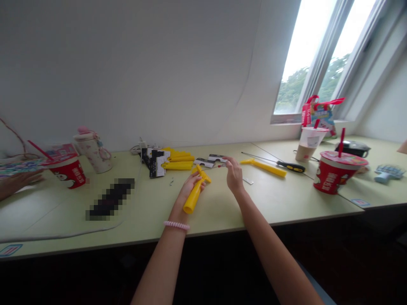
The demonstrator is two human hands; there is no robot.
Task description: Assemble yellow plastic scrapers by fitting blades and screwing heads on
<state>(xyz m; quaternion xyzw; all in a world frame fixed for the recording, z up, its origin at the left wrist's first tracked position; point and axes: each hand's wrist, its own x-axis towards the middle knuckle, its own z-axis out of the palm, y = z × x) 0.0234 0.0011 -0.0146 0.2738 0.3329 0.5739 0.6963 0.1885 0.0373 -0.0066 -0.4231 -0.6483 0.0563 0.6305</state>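
Note:
My left hand [190, 183] is wrapped round a yellow plastic scraper handle [194, 195], its hollow round end facing me and its wider head pointing away. To its right, my right hand [234, 176] is closed on a thin tool with a reddish part [220, 165], which points toward the head of the handle. My fingers hide most of that tool, so its kind is unclear. Beyond my hands lie black-and-white packaging cards [205, 162]. A second yellow scraper handle [265, 167] lies to the right, beside a flat metal blade [248, 181].
A black-and-yellow screwdriver [291, 166] lies right of the handles. Several more yellow handles [178, 160] and cards [157, 164] are piled at back left. Small screws [171, 182] lie nearby. Red cups [337, 173] stand at both sides, with a bottle [93, 152] and another person's hand [23, 183] left.

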